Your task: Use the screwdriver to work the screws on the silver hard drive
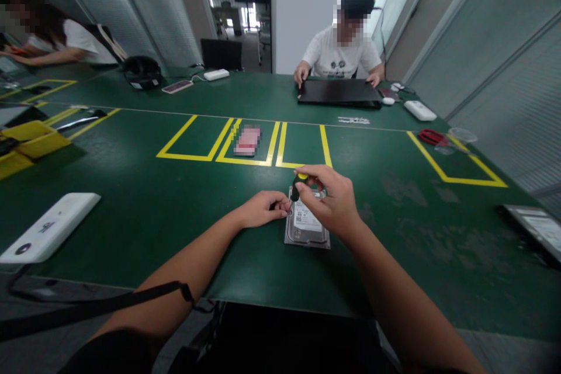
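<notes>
A silver hard drive (308,234) with a white label lies flat on the green table in front of me. My right hand (331,196) is closed around the black and yellow handle of a screwdriver (295,190), held upright over the drive's left edge. The screwdriver's tip points down at that edge. My left hand (265,208) rests on the table just left of the drive, its thumb and fingers pinched together beside the screwdriver's tip. Whatever the left fingertips hold is too small to make out. My right hand hides the drive's upper right part.
Yellow tape marks rectangles on the table (184,269), one around a pink item (248,141). Left are a white power bank (52,227) and yellow bins (37,137); right is another drive-like device (537,228). Across, a person (339,49) holds a black panel (339,92); another sits far left.
</notes>
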{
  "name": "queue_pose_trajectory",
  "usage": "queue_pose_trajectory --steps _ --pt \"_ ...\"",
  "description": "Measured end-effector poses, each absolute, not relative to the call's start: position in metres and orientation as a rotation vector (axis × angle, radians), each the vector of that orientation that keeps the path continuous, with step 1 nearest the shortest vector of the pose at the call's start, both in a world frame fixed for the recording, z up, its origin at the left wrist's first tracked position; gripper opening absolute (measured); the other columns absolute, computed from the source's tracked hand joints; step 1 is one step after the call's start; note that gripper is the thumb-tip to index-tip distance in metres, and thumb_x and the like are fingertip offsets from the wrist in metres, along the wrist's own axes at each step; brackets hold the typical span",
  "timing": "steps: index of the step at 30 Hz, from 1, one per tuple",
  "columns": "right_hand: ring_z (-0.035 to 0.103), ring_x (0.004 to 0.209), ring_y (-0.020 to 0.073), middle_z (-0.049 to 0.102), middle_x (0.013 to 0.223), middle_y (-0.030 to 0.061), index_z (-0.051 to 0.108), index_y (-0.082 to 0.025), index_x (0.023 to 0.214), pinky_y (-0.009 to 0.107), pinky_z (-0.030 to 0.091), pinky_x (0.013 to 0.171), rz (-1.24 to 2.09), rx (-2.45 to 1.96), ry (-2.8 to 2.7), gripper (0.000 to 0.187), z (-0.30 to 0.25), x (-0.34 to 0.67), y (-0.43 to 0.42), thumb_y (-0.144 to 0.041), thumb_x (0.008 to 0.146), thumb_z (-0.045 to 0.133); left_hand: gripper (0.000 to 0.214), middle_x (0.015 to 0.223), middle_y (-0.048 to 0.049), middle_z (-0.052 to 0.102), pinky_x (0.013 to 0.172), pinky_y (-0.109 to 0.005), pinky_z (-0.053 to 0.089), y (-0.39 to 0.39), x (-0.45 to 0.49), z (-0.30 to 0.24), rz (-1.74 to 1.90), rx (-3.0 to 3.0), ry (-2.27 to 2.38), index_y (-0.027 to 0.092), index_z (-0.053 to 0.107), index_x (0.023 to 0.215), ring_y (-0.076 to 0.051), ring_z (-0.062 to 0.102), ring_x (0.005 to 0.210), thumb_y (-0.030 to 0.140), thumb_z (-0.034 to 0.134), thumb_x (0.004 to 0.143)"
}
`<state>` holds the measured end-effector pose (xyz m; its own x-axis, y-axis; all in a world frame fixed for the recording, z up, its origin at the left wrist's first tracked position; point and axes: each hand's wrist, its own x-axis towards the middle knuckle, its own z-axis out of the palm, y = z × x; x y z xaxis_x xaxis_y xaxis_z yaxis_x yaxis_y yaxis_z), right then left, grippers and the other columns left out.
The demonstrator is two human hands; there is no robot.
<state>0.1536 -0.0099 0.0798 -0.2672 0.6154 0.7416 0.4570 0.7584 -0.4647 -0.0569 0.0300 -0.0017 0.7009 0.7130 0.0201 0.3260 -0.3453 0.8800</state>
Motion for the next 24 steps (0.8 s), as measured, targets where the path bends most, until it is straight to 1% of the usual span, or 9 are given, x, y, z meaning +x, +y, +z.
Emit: queue_pose_trajectory --steps 2,5,8,10,12,14,17,20,24 --pt "0.06 0.082 0.0148 0.068 0.103 0.0037 0.065 -0.019 0.11 0.031 0.048 0.074 0.199 -0.865 -1.92 0.021 0.081 0.154 -0.012 -0.024 0.092 0.055 0.015 0.076 0.0021 0.058 0.067 -0.024 0.042 0.029 -0.056 0.001 0.502 1.936 0.799 0.015 0.063 0.09 -0.013 0.052 0.07 0.028 0.064 0.084" --pt "0.059 0.081 0.0159 0.067 0.1 0.0043 0.065 -0.019 0.103 0.032 0.048 0.073 0.21 -0.926 -1.934 0.019 0.083 0.154 -0.014 -0.027 0.092 0.052 0.014 0.076 0.002 0.058 0.067 -0.024 0.041 0.028 -0.055 0.004 0.505 1.932 0.795 0.015 0.063 0.09 -0.013 0.052 0.07 0.028 0.064 0.084" --pt "0.057 0.077 0.0149 0.066 0.096 0.0044 0.065 -0.018 0.102 0.032 0.047 0.072 0.223 -0.916 -1.917 0.018 0.082 0.154 -0.015 -0.027 0.092 0.052 0.013 0.076 0.0022 0.058 0.067 -0.024 0.04 0.028 -0.055 0.004 0.501 1.936 0.797 0.015 0.063 0.09 -0.013 0.052 0.07 0.027 0.064 0.085" --pt "0.056 0.075 0.0143 0.066 0.096 0.0043 0.063 -0.018 0.109 0.031 0.046 0.072 0.27 -0.908 -1.921 0.023 0.079 0.155 -0.014 -0.028 0.092 0.053 0.013 0.075 0.0023 0.058 0.067 -0.024 0.04 0.029 -0.055 0.002 0.508 1.941 0.798 0.015 0.063 0.088 -0.012 0.052 0.07 0.027 0.064 0.085" --pt "0.056 0.073 0.0135 0.066 0.099 0.0044 0.06 -0.017 0.119 0.029 0.046 0.07 0.365 -0.916 -1.939 0.031 0.075 0.155 -0.013 -0.03 0.092 0.056 0.013 0.075 0.0023 0.058 0.067 -0.024 0.04 0.029 -0.056 0.001 0.524 1.95 0.804 0.015 0.063 0.087 -0.012 0.052 0.069 0.027 0.064 0.085" --pt "0.055 0.072 0.0128 0.067 0.099 0.0043 0.058 -0.016 0.124 0.027 0.044 0.069 0.482 -0.937 -1.967 0.036 0.071 0.155 -0.011 -0.032 0.091 0.058 0.012 0.075 0.0022 0.059 0.067 -0.024 0.041 0.03 -0.056 -0.001 0.533 1.969 0.814 0.015 0.063 0.087 -0.013 0.052 0.069 0.027 0.065 0.084" --pt "0.054 0.068 0.0119 0.066 0.091 0.0028 0.061 -0.016 0.115 0.026 0.042 0.066 0.594 -0.974 -1.998 0.03 0.067 0.154 -0.01 -0.035 0.092 0.058 0.013 0.077 0.0016 0.06 0.069 -0.025 0.042 0.03 -0.057 -0.001 0.531 1.989 0.816 0.015 0.064 0.09 -0.013 0.053 0.071 0.026 0.064 0.084" --pt "0.053 0.066 0.0113 0.064 0.084 0.0018 0.061 -0.015 0.108 0.025 0.039 0.064 0.59 -1.013 -1.949 0.027 0.066 0.155 -0.009 -0.037 0.093 0.056 0.013 0.078 0.001 0.061 0.069 -0.025 0.042 0.029 -0.057 0.001 0.512 1.97 0.809 0.015 0.063 0.09 -0.013 0.054 0.071 0.026 0.064 0.084" --pt "0.054 0.066 0.0116 0.063 0.084 0.0027 0.061 -0.015 0.108 0.025 0.039 0.062 0.589 -1.069 -1.849 0.029 0.064 0.158 -0.008 -0.04 0.093 0.057 0.014 0.077 0.0014 0.06 0.067 -0.024 0.042 0.029 -0.056 0.002 0.483 1.953 0.833 0.015 0.063 0.09 -0.012 0.053 0.069 0.028 0.065 0.084"
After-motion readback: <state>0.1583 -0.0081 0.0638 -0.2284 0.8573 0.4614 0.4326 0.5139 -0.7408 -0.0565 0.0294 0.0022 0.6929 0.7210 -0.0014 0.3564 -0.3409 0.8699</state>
